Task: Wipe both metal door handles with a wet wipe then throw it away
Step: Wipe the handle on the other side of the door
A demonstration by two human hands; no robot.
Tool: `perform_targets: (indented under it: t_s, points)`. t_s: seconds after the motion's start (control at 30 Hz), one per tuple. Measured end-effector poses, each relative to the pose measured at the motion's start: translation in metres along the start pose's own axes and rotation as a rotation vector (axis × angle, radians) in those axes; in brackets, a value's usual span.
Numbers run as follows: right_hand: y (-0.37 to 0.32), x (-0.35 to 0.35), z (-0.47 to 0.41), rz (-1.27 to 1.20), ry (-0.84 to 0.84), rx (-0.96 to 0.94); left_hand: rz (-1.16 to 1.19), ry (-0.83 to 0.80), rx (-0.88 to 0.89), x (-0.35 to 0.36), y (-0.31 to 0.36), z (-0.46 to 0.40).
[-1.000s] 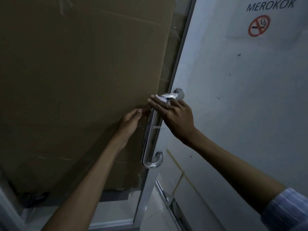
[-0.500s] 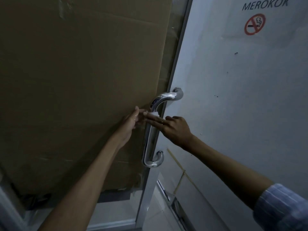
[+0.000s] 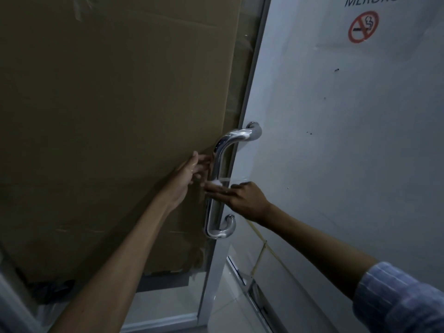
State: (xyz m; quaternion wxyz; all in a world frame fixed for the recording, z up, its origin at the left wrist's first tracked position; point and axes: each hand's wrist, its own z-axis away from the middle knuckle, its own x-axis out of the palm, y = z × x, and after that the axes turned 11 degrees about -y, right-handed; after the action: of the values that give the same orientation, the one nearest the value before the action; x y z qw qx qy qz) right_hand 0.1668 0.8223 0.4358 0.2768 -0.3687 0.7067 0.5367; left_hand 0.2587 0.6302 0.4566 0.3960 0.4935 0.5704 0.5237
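Observation:
A polished metal door handle (image 3: 219, 164), a vertical bar with curved ends, is fixed at the edge of a white door (image 3: 336, 164). My right hand (image 3: 242, 197) holds a small white wet wipe (image 3: 217, 182) against the bar about midway down. My left hand (image 3: 189, 175) reaches from the left, its fingers straight and touching the glass door (image 3: 230, 97) just beside the bar. Only this one handle shows.
Brown cardboard (image 3: 108, 128) covers the glass door panel on the left. A no-smoking sign (image 3: 363, 26) is stuck high on the white door. Pale floor tiles (image 3: 165, 306) and a metal door track (image 3: 254, 292) lie below.
My right hand has slid the wipe down the handle, from the top bend to the middle of the bar. My left hand has stayed beside the bar.

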Motion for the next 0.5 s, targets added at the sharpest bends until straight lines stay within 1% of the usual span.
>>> perform_targets:
  t_s: [0.1,0.17,0.23,0.27,0.4,0.43,0.5]
  points:
    - [0.0,-0.004,0.003,0.043,-0.002,-0.04,-0.004,-0.002,-0.007,-0.002,-0.001,-0.001]
    - [0.012,-0.003,0.0,0.016,0.023,0.025,0.009,-0.013,0.0,-0.003,-0.001,-0.001]
    - [0.017,-0.003,-0.002,-0.036,0.017,0.11,0.017,-0.025,0.0,-0.002,-0.001,-0.002]
    - [0.015,-0.004,-0.002,-0.046,0.007,0.118,0.02,-0.023,-0.001,-0.002,0.0,-0.002]
    - [0.01,-0.009,-0.001,0.018,-0.032,-0.01,0.013,0.012,0.001,-0.002,-0.001,-0.006]
    - [0.015,-0.013,-0.002,0.019,-0.012,-0.006,0.013,0.013,0.004,-0.003,0.0,-0.006]
    - [0.024,-0.019,-0.006,-0.022,0.061,0.069,0.014,0.003,0.01,-0.002,-0.001,-0.007]
